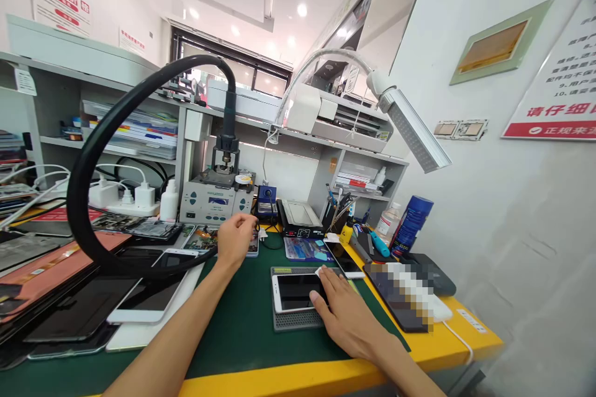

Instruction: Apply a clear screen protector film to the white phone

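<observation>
A white-framed phone (294, 293) with a dark screen lies on a grey textured pad (298, 324) on the green mat. My right hand (347, 311) lies across the phone's right end, fingers stretched out and thumb over the screen. A small white piece (319, 271), perhaps a wipe, shows at its fingertips. My left hand (235, 237) is raised in front of the grey rework station (216, 201), its fingers curled closed. Whatever they hold, if anything, is hidden. A thick black hose (79, 155) loops down and passes behind my left wrist.
Several phones (156, 288) and panels lie stacked at the left. A flat heating plate (300, 214), a tool holder (339, 214) and a blue spray can (412, 223) stand at the back. A dark tablet (395, 301) lies right; a lamp (414, 127) hangs above.
</observation>
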Demonstrator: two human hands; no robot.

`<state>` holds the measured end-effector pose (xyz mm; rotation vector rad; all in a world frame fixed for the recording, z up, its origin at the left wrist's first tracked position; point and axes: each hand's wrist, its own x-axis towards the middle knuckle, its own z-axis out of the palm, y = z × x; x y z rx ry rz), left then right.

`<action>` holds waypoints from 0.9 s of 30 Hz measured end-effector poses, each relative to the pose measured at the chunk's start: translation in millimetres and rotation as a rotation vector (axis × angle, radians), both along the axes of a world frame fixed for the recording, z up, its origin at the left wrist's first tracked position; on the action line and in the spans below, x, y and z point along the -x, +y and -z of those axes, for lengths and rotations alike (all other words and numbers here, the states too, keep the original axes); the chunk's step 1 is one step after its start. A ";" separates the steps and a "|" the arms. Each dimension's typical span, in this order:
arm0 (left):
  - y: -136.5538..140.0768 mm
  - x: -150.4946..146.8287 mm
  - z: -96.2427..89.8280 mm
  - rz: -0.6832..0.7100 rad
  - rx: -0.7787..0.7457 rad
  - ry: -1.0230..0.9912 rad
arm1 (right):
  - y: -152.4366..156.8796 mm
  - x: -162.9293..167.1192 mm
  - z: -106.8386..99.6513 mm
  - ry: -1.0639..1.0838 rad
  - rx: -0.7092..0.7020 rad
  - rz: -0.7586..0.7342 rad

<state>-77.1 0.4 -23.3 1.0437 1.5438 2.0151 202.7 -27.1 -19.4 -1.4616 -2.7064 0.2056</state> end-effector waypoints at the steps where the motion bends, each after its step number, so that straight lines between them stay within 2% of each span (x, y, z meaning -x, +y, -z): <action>1: 0.3 3.4 -0.5 -0.046 0.001 -0.013 | -1.0 0.7 1.6 0.001 -0.007 0.007; 5: 0.7 14.5 -0.6 -0.174 0.047 0.002 | -11.4 -2.6 7.6 0.012 -0.027 0.000; 8: -1.1 18.1 -0.8 -0.216 0.105 0.111 | -22.9 -10.8 10.1 0.023 -0.013 -0.014; 11: -5.7 14.7 -1.5 -0.194 0.157 0.346 | -32.1 -18.3 12.8 0.018 0.016 -0.025; 16: -8.8 -4.4 2.9 -0.054 0.207 0.854 | -34.4 -18.7 24.0 0.018 -0.018 -0.032; 20: 1.2 -19.9 7.1 -0.018 0.259 1.090 | -30.0 -14.7 32.6 0.073 0.008 -0.023; 24: 14.6 -33.6 8.4 -0.020 0.279 1.155 | -25.7 -16.2 34.0 0.139 0.035 -0.049; 27: 20.5 -37.7 7.1 -0.031 0.282 1.072 | -24.8 -19.2 31.7 0.170 0.047 -0.085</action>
